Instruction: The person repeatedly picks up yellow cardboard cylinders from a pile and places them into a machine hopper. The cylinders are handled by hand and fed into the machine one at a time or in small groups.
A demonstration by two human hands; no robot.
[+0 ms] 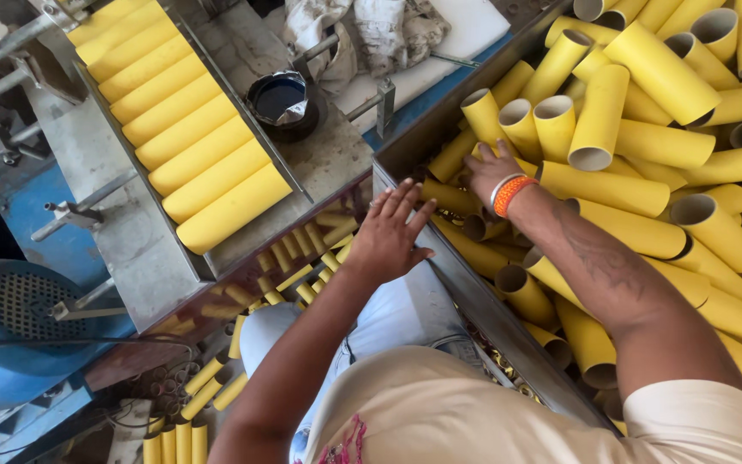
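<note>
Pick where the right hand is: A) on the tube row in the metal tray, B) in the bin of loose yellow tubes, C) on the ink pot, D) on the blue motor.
B: the right hand, with an orange wristband, reaches among the loose tubes in the bin; the left hand hovers open by the bin's edge.

**A cluttered workshop in daylight**

A grey metal machine bed (pixel 122 223) stood on a blue frame (pixel 62 245). A round blue motor housing (pixel 10 331) with a mesh grille sat low at the left. Dirty rags (pixel 371 30) lay on a white board (pixel 465 34) beside a dark ink pot (pixel 281 101).
</note>
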